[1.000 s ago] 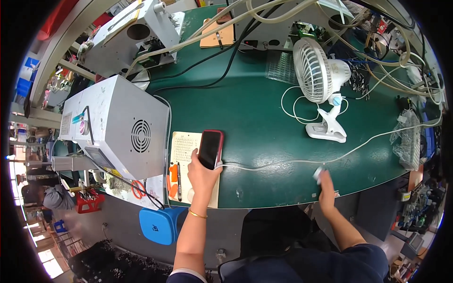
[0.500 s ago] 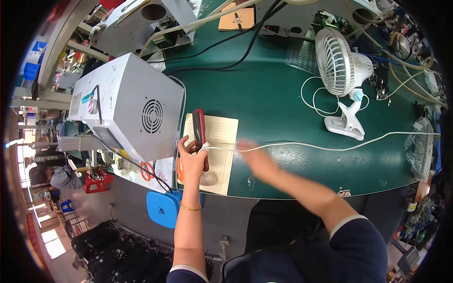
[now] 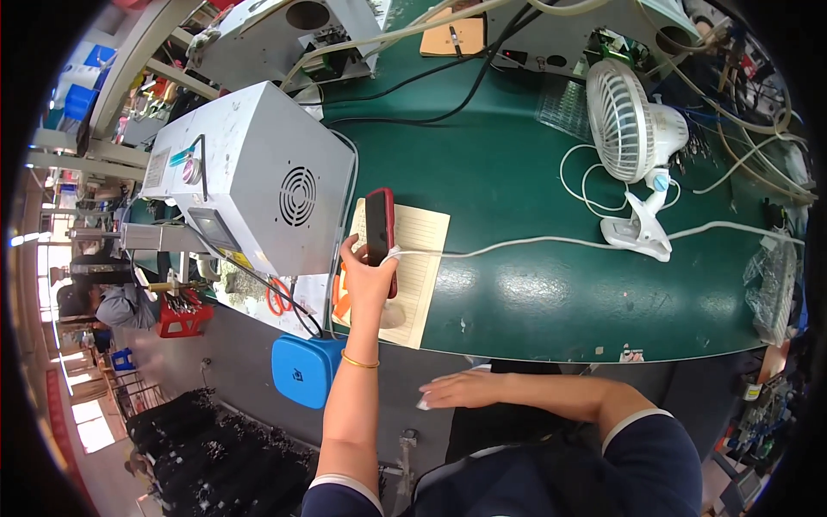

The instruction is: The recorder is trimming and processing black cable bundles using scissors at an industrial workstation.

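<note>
My left hand is closed around a phone in a red case, its dark screen tilted upward. A white cable runs from beside my left thumb across the table to the right; a small white piece at the thumb is partly hidden. Beneath the phone lies an open lined notebook, with an orange object partly covered by my hand. My right hand is below the table's front edge, over my lap, fingers stretched out flat. Something white shows under its fingertips; its kind is unclear.
A grey metal box with a vent stands left of the notebook. A white clip fan stands at the right on the green table. Black cables cross the back. A blue stool is below the front edge.
My right hand has left the white cable and moved down toward my lap. The phone stays in my left hand, its screen now turned more toward me. The whole view has shifted slightly.
</note>
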`<state>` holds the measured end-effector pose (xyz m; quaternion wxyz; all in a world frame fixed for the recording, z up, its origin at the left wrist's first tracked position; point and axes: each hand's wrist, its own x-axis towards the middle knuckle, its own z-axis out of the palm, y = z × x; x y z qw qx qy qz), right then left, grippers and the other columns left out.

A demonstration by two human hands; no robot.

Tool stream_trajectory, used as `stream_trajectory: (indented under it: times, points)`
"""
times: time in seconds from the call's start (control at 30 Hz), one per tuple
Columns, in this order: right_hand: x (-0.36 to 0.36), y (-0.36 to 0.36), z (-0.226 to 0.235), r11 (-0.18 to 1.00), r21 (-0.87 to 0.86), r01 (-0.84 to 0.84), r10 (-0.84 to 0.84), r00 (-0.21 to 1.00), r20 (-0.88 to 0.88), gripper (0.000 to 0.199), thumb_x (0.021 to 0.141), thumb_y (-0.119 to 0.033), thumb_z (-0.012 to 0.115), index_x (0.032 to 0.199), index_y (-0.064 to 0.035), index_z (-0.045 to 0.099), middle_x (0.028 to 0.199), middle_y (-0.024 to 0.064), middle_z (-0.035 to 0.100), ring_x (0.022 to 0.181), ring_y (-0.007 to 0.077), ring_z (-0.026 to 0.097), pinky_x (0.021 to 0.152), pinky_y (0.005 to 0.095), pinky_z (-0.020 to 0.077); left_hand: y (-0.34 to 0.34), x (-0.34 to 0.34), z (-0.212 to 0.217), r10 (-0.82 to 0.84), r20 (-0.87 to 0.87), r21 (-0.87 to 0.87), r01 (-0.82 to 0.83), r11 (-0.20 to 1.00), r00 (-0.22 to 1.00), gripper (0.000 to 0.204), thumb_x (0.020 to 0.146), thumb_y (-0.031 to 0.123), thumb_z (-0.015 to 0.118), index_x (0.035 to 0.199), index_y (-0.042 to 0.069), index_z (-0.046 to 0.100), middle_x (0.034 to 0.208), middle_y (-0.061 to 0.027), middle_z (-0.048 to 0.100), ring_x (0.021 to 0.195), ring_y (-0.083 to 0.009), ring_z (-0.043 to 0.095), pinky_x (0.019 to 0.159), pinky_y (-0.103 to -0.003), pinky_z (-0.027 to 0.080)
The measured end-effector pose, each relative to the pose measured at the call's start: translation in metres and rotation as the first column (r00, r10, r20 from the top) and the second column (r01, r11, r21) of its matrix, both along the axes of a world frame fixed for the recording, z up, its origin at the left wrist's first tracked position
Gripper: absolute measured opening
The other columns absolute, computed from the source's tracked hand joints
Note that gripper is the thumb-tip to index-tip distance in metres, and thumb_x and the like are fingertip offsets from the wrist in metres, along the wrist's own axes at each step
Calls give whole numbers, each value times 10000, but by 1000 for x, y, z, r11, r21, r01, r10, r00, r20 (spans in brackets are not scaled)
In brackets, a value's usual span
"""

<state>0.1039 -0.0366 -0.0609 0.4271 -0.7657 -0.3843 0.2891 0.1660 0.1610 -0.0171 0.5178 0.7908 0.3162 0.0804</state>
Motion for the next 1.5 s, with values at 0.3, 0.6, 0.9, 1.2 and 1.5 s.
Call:
stream_trajectory:
  times: [0.3, 0.6, 0.9, 1.2, 1.5]
  points:
    - [130, -30, -18, 861, 226, 456, -492, 630, 601, 420, 728, 60, 470, 1133, -22, 543, 1177, 147, 525, 1124, 348, 462, 956, 421, 375, -51, 4, -2, -21, -174, 630, 127, 766, 985, 768, 606, 211, 748, 1235, 10, 355, 1053, -156, 560, 960, -305, 536, 802, -426, 436]
    - [126, -28, -12, 869, -39, 493, -344, 659, 669, 490, 709, -43, 543, 1196, -41, 490, 1177, 88, 492, 1081, 278, 453, 876, 388, 387, -72, -1, -19, -135, -402, 714, 402, 572, 906, 900, 576, 282, 768, 1318, 57, 311, 1324, -199, 353, 1156, -394, 414, 842, -504, 421]
    - [115, -26, -2, 887, -102, 451, -287, 711, 642, 511, 700, -74, 565, 1202, -19, 482, 1250, 99, 460, 1091, 272, 445, 899, 375, 363, -77, 16, -14, -128, -585, 673, 568, 474, 801, 896, 603, 258, 740, 1339, 52, 274, 1312, -268, 343, 1116, -439, 442, 752, -513, 499]
    - [160, 39, -12, 978, -152, 143, -45, 857, 513, 412, 753, -104, 505, 1150, 6, 505, 1259, 152, 465, 1146, 278, 445, 938, 352, 377, -61, 19, -15, -273, -385, 568, 460, 683, 882, 808, 664, 204, 700, 1319, 17, 264, 1293, -268, 361, 1040, -468, 472, 747, -450, 514]
    - [104, -64, -4, 925, 263, 275, -360, 855, 372, 482, 637, 101, 512, 1101, -26, 500, 1281, 156, 438, 1189, 321, 432, 997, 430, 360, -71, 10, -6, -242, -541, 616, 575, 538, 805, 843, 629, 253, 749, 1315, 41, 307, 1330, -229, 342, 1127, -447, 417, 884, -448, 442]
